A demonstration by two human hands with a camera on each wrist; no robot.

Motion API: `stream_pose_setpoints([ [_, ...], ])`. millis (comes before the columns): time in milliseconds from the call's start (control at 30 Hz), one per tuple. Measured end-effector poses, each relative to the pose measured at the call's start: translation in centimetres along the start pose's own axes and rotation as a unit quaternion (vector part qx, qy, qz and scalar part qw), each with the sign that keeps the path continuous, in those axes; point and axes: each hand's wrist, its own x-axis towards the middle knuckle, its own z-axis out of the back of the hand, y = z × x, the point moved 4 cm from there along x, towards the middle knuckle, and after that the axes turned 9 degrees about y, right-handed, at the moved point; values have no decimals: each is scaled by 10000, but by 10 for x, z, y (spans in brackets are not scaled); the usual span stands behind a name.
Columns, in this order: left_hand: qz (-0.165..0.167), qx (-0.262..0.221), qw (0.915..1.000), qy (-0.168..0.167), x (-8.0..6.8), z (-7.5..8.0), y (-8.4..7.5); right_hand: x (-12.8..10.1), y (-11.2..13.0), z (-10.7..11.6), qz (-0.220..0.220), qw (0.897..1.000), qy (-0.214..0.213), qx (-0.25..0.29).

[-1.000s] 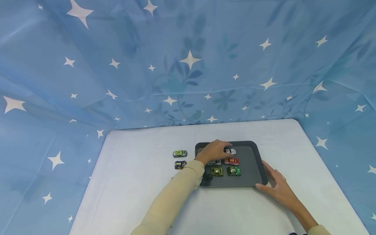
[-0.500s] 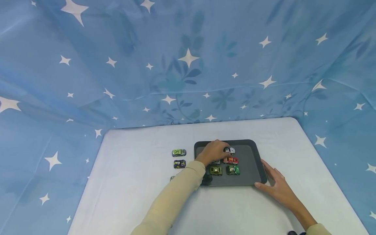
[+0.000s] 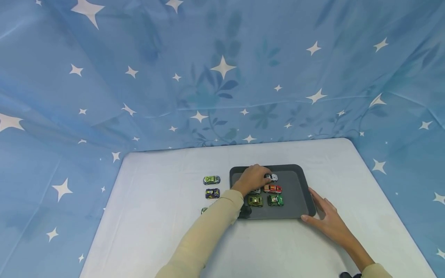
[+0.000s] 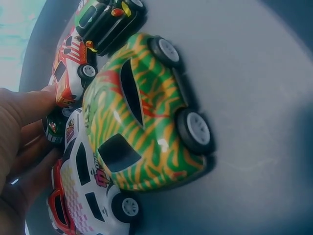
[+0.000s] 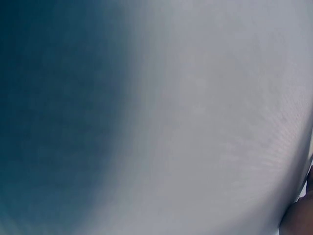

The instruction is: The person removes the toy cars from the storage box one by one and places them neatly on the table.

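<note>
My left hand (image 3: 253, 178) reaches into the dark grey tray (image 3: 294, 199). Its thumb and fingers pinch a small white-and-dark toy car (image 3: 274, 177) at the tray's far side. In the left wrist view that hand (image 4: 22, 132) shows at the left edge, with a red-and-white toy car (image 4: 69, 73) by the thumb. A green-and-orange striped toy car (image 4: 139, 117) and a white toy car (image 4: 80, 181) stand closer. My right hand (image 3: 328, 224) rests against the tray's near right corner, fingers along the side and thumb at the front. In the right wrist view only a blurred bit of skin (image 5: 298, 218) shows.
Left of the tray, a yellow-green toy car (image 3: 211, 180) and a dark blue toy car (image 3: 212, 193) stand on the white tabletop (image 3: 156, 200). Another car (image 3: 204, 210) is mostly behind my left sleeve (image 3: 205, 231). Also in the tray is a green toy car (image 3: 276, 200).
The head view has shifted slightly. My left hand stays at the white-and-dark toy car with only slight finger movement, and my right hand stays at the tray's corner.
</note>
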Motion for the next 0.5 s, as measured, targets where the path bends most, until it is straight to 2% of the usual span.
stream_pose_setpoints([
  [233,-46,57,10000,-51,2,0,1,0,1,0,-160,9998,42,-89],
  [500,-186,-242,9995,-100,0,7,1,0,0,-1,-153,9998,64,-85],
])
